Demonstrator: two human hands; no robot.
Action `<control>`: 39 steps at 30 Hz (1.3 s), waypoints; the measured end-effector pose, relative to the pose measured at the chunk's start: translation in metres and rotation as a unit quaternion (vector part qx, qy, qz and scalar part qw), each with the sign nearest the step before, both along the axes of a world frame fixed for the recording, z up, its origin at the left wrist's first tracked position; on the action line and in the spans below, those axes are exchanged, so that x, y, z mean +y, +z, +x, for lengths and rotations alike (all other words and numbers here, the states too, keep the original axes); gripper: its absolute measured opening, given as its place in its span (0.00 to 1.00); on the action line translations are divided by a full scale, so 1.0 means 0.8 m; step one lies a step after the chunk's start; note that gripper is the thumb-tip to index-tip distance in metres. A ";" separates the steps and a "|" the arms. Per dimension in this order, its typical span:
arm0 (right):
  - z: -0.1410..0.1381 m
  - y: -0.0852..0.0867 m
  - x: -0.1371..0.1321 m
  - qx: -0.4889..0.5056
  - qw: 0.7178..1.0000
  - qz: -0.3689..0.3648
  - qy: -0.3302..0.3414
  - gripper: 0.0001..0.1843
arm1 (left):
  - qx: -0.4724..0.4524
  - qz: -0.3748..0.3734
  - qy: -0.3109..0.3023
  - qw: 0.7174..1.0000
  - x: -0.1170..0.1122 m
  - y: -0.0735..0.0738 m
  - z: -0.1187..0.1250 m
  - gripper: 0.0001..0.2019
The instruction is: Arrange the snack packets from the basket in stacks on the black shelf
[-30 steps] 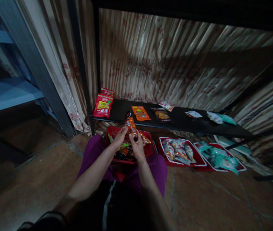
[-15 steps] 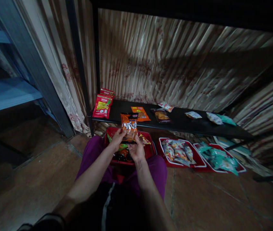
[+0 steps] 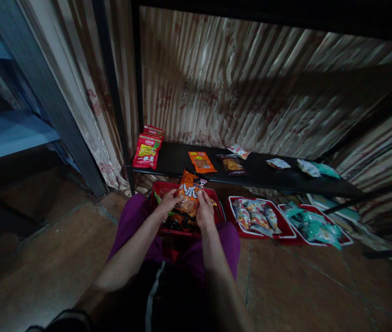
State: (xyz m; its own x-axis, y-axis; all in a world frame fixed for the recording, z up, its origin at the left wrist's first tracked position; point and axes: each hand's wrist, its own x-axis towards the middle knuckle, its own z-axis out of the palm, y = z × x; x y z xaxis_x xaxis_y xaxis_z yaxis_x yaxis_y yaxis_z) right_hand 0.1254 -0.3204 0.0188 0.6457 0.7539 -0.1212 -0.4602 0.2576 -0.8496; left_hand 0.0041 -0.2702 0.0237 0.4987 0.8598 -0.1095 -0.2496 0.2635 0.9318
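Between my two hands is an orange snack bag (image 3: 189,200) with large white characters, tilted to the right. My left hand (image 3: 170,203) grips its left edge, the thumb lying on the front. On the opposite edge my right hand (image 3: 205,210) has hold of it, also thumb in front. Right below the bag stands a red basket (image 3: 158,188) with more packets inside, dark and green ones among them; the hands and bag hide part of these. Beyond it, on the black shelf, lies a flat orange packet (image 3: 201,162).
The low black shelf (image 3: 261,177) carries red snack bags (image 3: 147,151) at its left end, a brown packet (image 3: 232,164) and several small packets further right. On the floor to the right are a red basket of white-orange packets (image 3: 256,216) and one of green packets (image 3: 315,226).
The orange bag has tilted to the right and come slightly lower. My right hand has moved up along its right edge, thumb now on the front.
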 end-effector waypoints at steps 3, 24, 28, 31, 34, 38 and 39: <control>0.001 -0.003 -0.001 -0.003 1.000 0.003 -0.004 0.20 | 0.008 0.004 -0.022 1.000 -0.001 -0.002 -0.002 0.16; -0.007 0.015 -0.006 0.033 0.999 -0.003 -0.009 0.19 | 0.008 0.006 -0.059 0.998 -0.011 0.001 -0.002 0.22; -0.005 0.017 -0.006 0.022 0.999 -0.017 -0.035 0.20 | 0.025 0.008 -0.074 0.997 -0.009 -0.004 0.000 0.22; -0.001 0.014 -0.004 0.013 0.998 -0.026 -0.060 0.20 | 0.023 0.003 -0.089 0.996 -0.008 -0.007 0.000 0.24; 0.004 0.010 -0.002 0.010 0.997 -0.036 -0.074 0.20 | 0.001 -0.012 -0.118 0.993 -0.009 -0.008 -0.003 0.25; 0.012 0.005 -0.001 0.040 0.994 -0.059 -0.077 0.20 | -0.027 -0.029 -0.159 0.986 -0.013 -0.008 -0.011 0.28; 0.014 0.005 -0.001 0.047 0.994 -0.062 -0.076 0.20 | -0.032 -0.034 -0.165 0.985 -0.014 -0.008 -0.012 0.29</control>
